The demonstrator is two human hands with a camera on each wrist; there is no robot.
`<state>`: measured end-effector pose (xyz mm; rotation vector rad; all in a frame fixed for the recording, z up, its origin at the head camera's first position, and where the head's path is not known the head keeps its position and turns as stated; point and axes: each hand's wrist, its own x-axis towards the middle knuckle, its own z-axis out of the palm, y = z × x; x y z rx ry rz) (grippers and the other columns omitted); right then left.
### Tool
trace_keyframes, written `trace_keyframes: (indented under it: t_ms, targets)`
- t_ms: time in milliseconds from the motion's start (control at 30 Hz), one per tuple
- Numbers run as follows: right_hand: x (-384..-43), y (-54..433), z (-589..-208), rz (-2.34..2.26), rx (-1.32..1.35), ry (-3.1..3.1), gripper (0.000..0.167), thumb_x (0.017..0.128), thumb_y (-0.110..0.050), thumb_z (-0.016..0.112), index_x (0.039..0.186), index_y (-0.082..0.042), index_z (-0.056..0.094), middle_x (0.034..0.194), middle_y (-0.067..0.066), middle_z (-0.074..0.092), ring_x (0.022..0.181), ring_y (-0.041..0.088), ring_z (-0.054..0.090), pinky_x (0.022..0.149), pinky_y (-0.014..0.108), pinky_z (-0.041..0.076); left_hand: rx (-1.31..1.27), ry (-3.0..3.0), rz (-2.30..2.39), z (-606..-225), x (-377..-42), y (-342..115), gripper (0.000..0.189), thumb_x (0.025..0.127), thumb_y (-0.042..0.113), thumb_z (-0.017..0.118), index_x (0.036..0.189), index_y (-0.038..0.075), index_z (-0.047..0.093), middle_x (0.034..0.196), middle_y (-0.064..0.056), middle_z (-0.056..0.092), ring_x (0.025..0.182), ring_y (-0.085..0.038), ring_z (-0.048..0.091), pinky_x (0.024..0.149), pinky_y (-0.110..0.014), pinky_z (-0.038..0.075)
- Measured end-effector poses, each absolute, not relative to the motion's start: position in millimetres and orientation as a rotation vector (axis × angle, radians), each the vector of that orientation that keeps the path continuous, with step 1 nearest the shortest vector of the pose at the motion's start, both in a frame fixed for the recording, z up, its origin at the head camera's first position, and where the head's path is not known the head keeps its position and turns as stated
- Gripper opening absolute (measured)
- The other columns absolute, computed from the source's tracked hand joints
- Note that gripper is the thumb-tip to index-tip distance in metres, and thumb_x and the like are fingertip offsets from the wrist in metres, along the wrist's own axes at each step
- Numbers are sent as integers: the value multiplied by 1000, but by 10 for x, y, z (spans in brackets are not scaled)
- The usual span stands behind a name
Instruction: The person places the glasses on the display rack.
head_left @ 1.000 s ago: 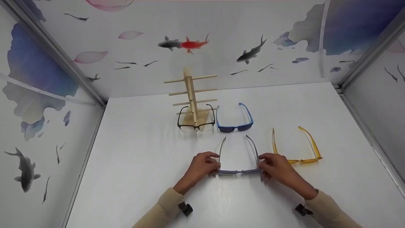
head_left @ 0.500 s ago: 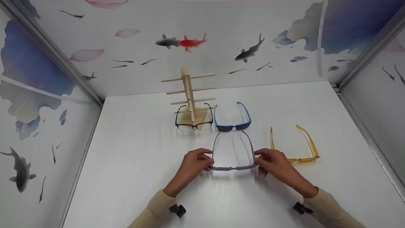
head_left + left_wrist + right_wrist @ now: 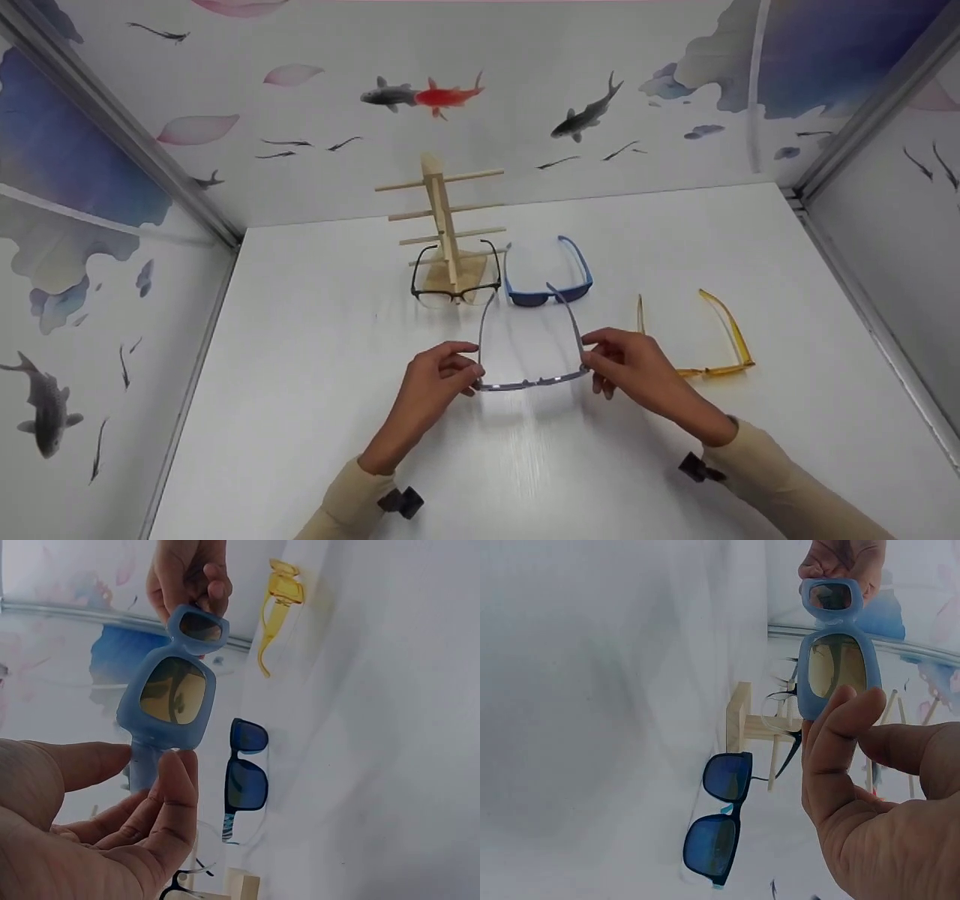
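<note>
Light blue-grey sunglasses (image 3: 531,384) are held up over the white table, temples unfolded and pointing away from me. My left hand (image 3: 433,382) pinches them near the left hinge between thumb and fingers. At the right hinge my right hand (image 3: 634,367) does the same. Both wrist views show the thick pale-blue rims and brownish lenses (image 3: 174,694) off the table. Beyond them stands a wooden display rack (image 3: 442,217) with several crosswise pegs. Black-rimmed clear glasses (image 3: 456,295) sit at its lowest peg. To their right, blue sunglasses (image 3: 551,295) with dark lenses lie on the table.
Yellow glasses (image 3: 739,341) lie on the table (image 3: 315,390) to the right, partly behind my right hand. Printed walls with metal-framed corners close off the back and both sides. The rack stands near the back wall.
Both hands have lifted the light blue-grey sunglasses and carried them left and away from me, toward the rack. Their temple tip now overlaps the blue sunglasses in the head view.
</note>
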<state>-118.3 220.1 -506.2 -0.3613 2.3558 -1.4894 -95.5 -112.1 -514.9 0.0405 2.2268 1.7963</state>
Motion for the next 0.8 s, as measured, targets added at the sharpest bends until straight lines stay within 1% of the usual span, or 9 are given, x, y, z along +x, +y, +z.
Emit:
trace_keyframes:
  t_ms: [133,167,200,300,433,567,667,800]
  targets:
    - [-1231,2098,-5030,-1507,-409,2358,27,108,-9,69,131,6,70,87,7,74,73,45,72,62,29,63,22,2258,1810,-5097,-940,-1201,39,104,13,76,139,-3,68,109,-15,79,91,-23,79,86,-35,67]
    - [-1242,2073,-5019,-1507,-419,2361,27,108,-9,69,131,6,70,87,7,74,72,44,72,62,29,63,16,2269,1808,-5082,-936,-1221,39,104,13,76,139,-3,68,108,-13,79,91,-23,79,86,-34,67]
    - [-1251,2051,-5011,-1509,-428,2360,27,108,-8,69,131,6,70,87,7,74,72,44,72,61,28,63,12,2278,1808,-5066,-930,-1240,39,105,13,76,140,-3,68,109,-15,79,91,-23,79,86,-34,66]
    - [-1272,1991,-4982,-1506,-451,2368,26,108,-9,70,130,5,70,86,6,74,68,36,73,61,27,62,-4,2298,1807,-5019,-919,-1291,39,105,13,76,140,-3,68,109,-15,79,91,-25,79,86,-35,67]
    - [-1286,1930,-4934,-1515,-470,2366,26,108,-10,71,130,5,71,86,6,74,67,30,73,61,26,62,-25,2310,1809,-4967,-913,-1351,39,105,13,77,140,-2,69,108,-12,79,93,-26,79,87,-34,66]
    - [-1303,1870,-4890,-1528,-470,2352,25,107,-8,71,130,4,71,87,7,74,69,34,73,62,26,62,-35,2334,1812,-4908,-909,-1399,38,105,12,77,139,-1,69,108,-11,80,93,-25,79,86,-32,66]
    - [-1314,1835,-4864,-1533,-472,2343,25,108,-8,70,130,4,70,88,7,74,69,32,73,62,26,62,-44,2353,1815,-4867,-907,-1431,37,104,10,77,139,0,70,107,-10,80,92,-25,79,85,-30,66]
    - [-1329,1787,-4835,-1545,-486,2337,25,108,-9,70,130,3,71,88,7,74,67,25,72,63,27,63,-66,2365,1824,-4825,-897,-1468,35,104,8,77,138,1,71,107,-9,80,92,-24,79,84,-29,66]
